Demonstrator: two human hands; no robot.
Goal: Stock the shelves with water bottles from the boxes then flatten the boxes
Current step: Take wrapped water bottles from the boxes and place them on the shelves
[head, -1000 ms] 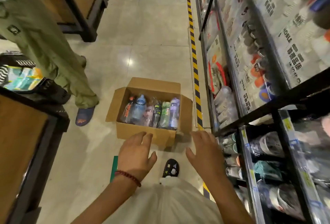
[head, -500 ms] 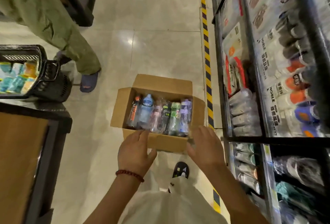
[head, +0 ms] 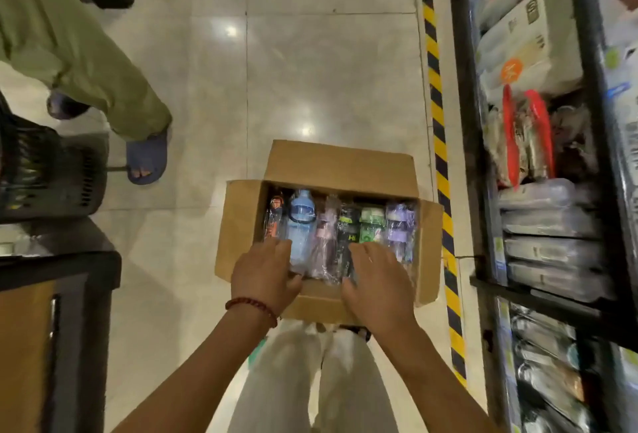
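Note:
An open cardboard box (head: 238, 225) sits on the tiled floor in front of me, flaps spread. Inside lie several plastic-wrapped water bottles side by side, among them a blue one (head: 301, 222), a green one (head: 371, 225) and a purple one (head: 398, 229). My left hand (head: 264, 272), a red bead bracelet at its wrist, hovers over the box's near left part with fingers apart. My right hand (head: 376, 280) reaches over the near right part, fingers spread above the dark and green bottles. Neither hand holds anything. The bottles' near ends are hidden under my hands.
Black shelving (head: 538, 191) with packaged goods runs along the right, behind a yellow-black floor stripe (head: 438, 122). Another person in green trousers and a blue sandal (head: 146, 160) stands at the left beside a black basket (head: 45, 174). A dark wooden shelf unit (head: 51, 329) is at my lower left.
I have moved closer and leaned over the box. Both hands went forward from its near edge to above the bottles. The other person's foot shifted.

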